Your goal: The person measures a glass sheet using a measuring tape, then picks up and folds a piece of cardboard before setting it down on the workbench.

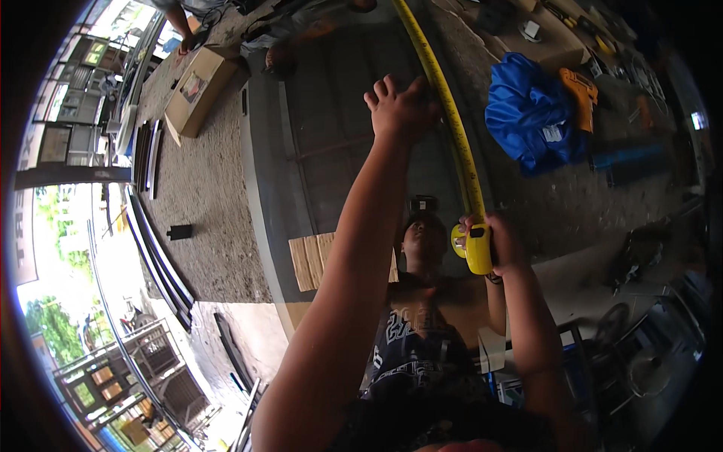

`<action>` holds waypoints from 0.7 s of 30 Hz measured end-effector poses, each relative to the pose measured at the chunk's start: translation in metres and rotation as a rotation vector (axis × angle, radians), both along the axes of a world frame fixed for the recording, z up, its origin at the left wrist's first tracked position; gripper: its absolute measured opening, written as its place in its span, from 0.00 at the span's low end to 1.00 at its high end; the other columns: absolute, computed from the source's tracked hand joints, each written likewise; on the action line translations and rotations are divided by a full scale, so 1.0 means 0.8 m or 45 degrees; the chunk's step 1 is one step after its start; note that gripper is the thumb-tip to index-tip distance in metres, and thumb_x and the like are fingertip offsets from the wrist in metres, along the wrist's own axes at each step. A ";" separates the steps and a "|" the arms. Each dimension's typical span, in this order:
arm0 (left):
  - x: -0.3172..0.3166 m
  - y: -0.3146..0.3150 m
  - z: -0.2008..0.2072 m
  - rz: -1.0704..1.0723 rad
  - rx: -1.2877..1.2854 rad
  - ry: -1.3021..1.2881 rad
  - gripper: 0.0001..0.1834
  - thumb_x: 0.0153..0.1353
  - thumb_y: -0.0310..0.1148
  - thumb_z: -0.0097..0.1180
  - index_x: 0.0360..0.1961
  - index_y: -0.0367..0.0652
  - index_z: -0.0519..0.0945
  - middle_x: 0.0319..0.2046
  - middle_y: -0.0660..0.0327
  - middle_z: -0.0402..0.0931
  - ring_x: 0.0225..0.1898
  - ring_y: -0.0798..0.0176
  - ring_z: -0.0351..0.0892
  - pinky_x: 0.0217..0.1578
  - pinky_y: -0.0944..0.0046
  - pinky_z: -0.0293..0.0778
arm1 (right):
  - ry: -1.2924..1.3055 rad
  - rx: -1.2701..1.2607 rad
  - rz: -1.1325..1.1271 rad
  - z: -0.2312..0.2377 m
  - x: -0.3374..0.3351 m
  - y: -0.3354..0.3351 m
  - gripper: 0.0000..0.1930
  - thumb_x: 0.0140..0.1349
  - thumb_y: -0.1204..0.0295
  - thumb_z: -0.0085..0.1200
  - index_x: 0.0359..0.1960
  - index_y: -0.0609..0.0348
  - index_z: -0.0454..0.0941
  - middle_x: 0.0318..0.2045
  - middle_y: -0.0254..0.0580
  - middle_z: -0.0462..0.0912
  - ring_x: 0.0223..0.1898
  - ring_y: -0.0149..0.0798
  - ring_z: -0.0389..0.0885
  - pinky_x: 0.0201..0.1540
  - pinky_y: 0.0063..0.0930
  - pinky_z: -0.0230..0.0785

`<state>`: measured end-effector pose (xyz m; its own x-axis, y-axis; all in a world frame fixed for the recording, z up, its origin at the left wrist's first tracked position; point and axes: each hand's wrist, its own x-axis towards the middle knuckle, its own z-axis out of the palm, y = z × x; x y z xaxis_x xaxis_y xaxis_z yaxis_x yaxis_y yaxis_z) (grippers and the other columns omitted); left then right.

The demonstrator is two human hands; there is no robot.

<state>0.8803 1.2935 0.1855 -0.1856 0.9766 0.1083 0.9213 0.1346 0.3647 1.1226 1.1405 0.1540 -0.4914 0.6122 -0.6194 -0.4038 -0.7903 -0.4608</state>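
The right hand (507, 245) gripped a yellow tape measure (480, 252) over the dark glass sheet (339, 90), apparently to keep its blade (456, 124) taut along the sheet's right side; the left hand (405, 113), loosely spread, seemingly empty, reached across the sheet.

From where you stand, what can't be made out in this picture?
Long yellow tape blade: far end cut off by the head view's top edge; fine markings too small.
Brown corrugated cardboard piece: middle hidden behind the left forearm, head view.
Co-worker, upper left: upper body cut off by that view's top edge.
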 end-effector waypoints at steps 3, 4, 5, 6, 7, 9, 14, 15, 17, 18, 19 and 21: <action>-0.001 0.002 -0.010 0.031 0.073 0.035 0.29 0.51 0.49 0.56 0.58 0.64 0.75 0.61 0.50 0.62 0.66 0.46 0.54 0.66 0.46 0.47 | -0.145 0.028 0.032 -0.030 -0.001 0.006 0.17 0.63 0.60 0.41 0.32 0.63 0.74 0.34 0.42 0.72 0.32 0.40 0.74 0.37 0.35 0.70; -0.003 0.001 -0.012 0.030 0.123 0.057 0.29 0.51 0.48 0.55 0.58 0.64 0.75 0.59 0.50 0.64 0.65 0.46 0.54 0.66 0.47 0.47 | -0.135 0.023 0.020 -0.028 -0.005 0.009 0.17 0.63 0.60 0.41 0.32 0.63 0.74 0.34 0.42 0.72 0.32 0.40 0.74 0.37 0.35 0.70; -0.004 0.002 -0.014 0.018 0.119 0.066 0.29 0.51 0.48 0.55 0.58 0.64 0.75 0.59 0.50 0.64 0.65 0.46 0.54 0.66 0.47 0.47 | -0.202 0.038 0.040 -0.025 -0.009 0.010 0.17 0.64 0.61 0.40 0.32 0.63 0.74 0.33 0.43 0.73 0.32 0.40 0.75 0.37 0.35 0.72; -0.005 0.003 -0.016 0.013 0.130 0.067 0.29 0.51 0.48 0.55 0.58 0.64 0.75 0.58 0.50 0.64 0.64 0.45 0.55 0.66 0.47 0.48 | -0.269 0.052 0.062 -0.024 -0.012 0.010 0.17 0.64 0.61 0.40 0.32 0.63 0.73 0.33 0.45 0.75 0.31 0.41 0.77 0.37 0.36 0.73; -0.002 0.004 -0.017 0.008 0.140 0.061 0.29 0.51 0.48 0.55 0.58 0.64 0.75 0.57 0.51 0.65 0.64 0.45 0.56 0.65 0.47 0.48 | -0.266 0.047 0.053 -0.028 -0.009 0.009 0.17 0.64 0.61 0.40 0.32 0.63 0.73 0.33 0.45 0.75 0.31 0.41 0.77 0.37 0.36 0.73; 0.003 0.005 -0.017 -0.008 0.138 0.060 0.29 0.51 0.48 0.55 0.58 0.64 0.75 0.57 0.51 0.65 0.63 0.45 0.57 0.65 0.47 0.49 | -0.262 0.096 0.012 -0.038 -0.005 0.007 0.17 0.65 0.61 0.38 0.32 0.63 0.73 0.31 0.47 0.77 0.30 0.41 0.78 0.36 0.37 0.74; -0.001 0.006 -0.019 0.006 0.146 0.073 0.28 0.51 0.47 0.55 0.57 0.66 0.75 0.55 0.51 0.66 0.61 0.45 0.59 0.63 0.47 0.51 | -0.235 0.038 0.019 -0.022 -0.010 -0.001 0.16 0.65 0.62 0.38 0.33 0.62 0.73 0.28 0.45 0.77 0.29 0.40 0.78 0.36 0.34 0.74; -0.003 0.006 -0.020 0.010 0.156 0.083 0.28 0.51 0.48 0.55 0.57 0.67 0.76 0.55 0.51 0.66 0.61 0.45 0.59 0.62 0.47 0.52 | -0.241 0.072 0.016 -0.022 -0.011 -0.003 0.15 0.65 0.62 0.38 0.33 0.62 0.72 0.27 0.44 0.77 0.30 0.40 0.78 0.36 0.34 0.74; 0.003 0.009 -0.019 0.000 0.167 0.082 0.27 0.51 0.48 0.55 0.57 0.67 0.76 0.54 0.51 0.66 0.61 0.45 0.59 0.62 0.47 0.52 | -0.246 0.089 -0.001 -0.035 -0.004 -0.005 0.15 0.66 0.62 0.40 0.33 0.62 0.72 0.27 0.43 0.76 0.30 0.39 0.79 0.36 0.34 0.74; 0.006 0.010 -0.018 -0.005 0.112 0.045 0.29 0.51 0.50 0.56 0.58 0.66 0.75 0.56 0.51 0.64 0.63 0.45 0.57 0.63 0.45 0.50 | -0.249 0.107 -0.008 -0.040 0.000 -0.007 0.15 0.66 0.62 0.41 0.33 0.61 0.72 0.27 0.43 0.76 0.29 0.39 0.79 0.35 0.33 0.74; 0.004 0.009 -0.016 0.000 0.056 0.018 0.31 0.52 0.52 0.57 0.59 0.64 0.74 0.58 0.51 0.63 0.64 0.46 0.55 0.65 0.43 0.48 | -0.243 0.107 -0.007 -0.034 -0.004 -0.008 0.15 0.66 0.62 0.41 0.33 0.61 0.72 0.27 0.43 0.76 0.29 0.39 0.79 0.35 0.33 0.74; 0.000 0.009 -0.016 0.008 0.063 0.032 0.31 0.52 0.53 0.57 0.59 0.64 0.74 0.58 0.51 0.63 0.64 0.45 0.55 0.65 0.42 0.48 | -0.229 0.145 -0.009 -0.012 -0.010 -0.012 0.14 0.67 0.62 0.45 0.34 0.62 0.72 0.27 0.42 0.76 0.29 0.38 0.79 0.35 0.33 0.74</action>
<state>0.8800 1.3004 0.1727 -0.1880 0.9688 0.1613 0.9295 0.1225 0.3478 1.1145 1.1307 0.1445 -0.3742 0.6863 -0.6237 -0.3125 -0.7265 -0.6120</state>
